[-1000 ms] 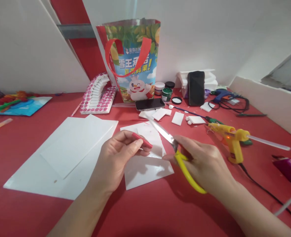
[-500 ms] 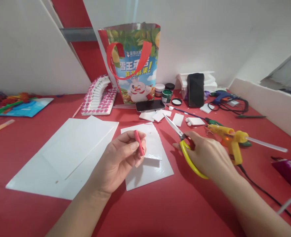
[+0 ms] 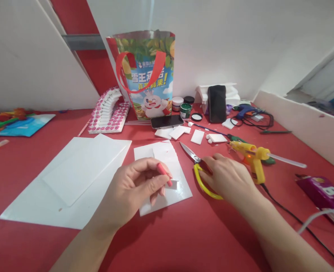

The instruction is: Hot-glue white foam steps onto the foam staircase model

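Note:
My left hand [image 3: 137,189] is closed, pinching a short red stick [image 3: 163,174] between thumb and fingers above small white sheets [image 3: 180,192]. To its right, my right hand [image 3: 226,175] has its fingers around the handles of the scissors [image 3: 202,181], which have yellow grips. The scissors are low at the table, and their blades point away toward the white pieces. Part of the handle is hidden under my right hand. Larger white boards [image 3: 36,200] lie to the left of my left hand.
A yellow glue gun [image 3: 254,158] with a lit orange light sits right, its cord running forward. Behind stand a printed bag [image 3: 152,79], paint jars [image 3: 185,110], a leaning phone [image 3: 217,104] and a flat phone [image 3: 167,121]. Small white tiles [image 3: 197,136] and a purple box [image 3: 319,194] also lie there.
My right hand has lowered the scissors toward the table. My left hand has turned the red stick slightly and moved a little. The view has shifted slightly to the right.

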`<state>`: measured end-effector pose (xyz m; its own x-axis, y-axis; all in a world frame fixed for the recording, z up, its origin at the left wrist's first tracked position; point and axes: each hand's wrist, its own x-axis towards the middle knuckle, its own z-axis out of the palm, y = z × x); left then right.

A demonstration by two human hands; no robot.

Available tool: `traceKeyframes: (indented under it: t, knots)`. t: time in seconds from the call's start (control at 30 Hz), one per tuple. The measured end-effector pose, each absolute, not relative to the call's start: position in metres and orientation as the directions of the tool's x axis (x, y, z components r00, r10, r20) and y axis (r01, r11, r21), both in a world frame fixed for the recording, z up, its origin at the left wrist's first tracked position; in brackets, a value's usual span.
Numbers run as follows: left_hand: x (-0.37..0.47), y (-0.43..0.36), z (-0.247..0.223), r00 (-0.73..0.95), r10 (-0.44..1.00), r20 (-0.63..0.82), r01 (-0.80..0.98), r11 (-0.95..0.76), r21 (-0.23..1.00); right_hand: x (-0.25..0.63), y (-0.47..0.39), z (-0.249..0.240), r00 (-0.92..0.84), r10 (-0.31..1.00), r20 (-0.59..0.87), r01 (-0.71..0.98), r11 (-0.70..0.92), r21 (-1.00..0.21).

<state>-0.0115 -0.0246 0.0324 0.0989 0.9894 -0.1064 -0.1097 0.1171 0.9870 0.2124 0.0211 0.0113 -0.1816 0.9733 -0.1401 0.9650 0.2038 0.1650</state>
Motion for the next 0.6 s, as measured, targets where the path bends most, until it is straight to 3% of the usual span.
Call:
traceKeyframes:
  t: [0.2,0.4,0.6]
  knots:
    - [-0.008,-0.048,0.024,0.092,0.996,-0.015,0.313,-0.015,0.950,0.215,0.018,0.019,-0.239,0.969,-0.065,0.967,0.244,0.078]
    - [-0.001,-0.061,-0.003,0.048,0.998,0.042,0.366,-0.057,0.929,0.207,0.016,0.018,-0.266,0.964,0.017,0.952,0.266,-0.150]
    - [0.002,-0.062,-0.007,0.126,0.979,0.160,0.387,-0.197,0.901,0.205,0.015,0.009,-0.325,0.944,-0.063,0.932,0.309,-0.188]
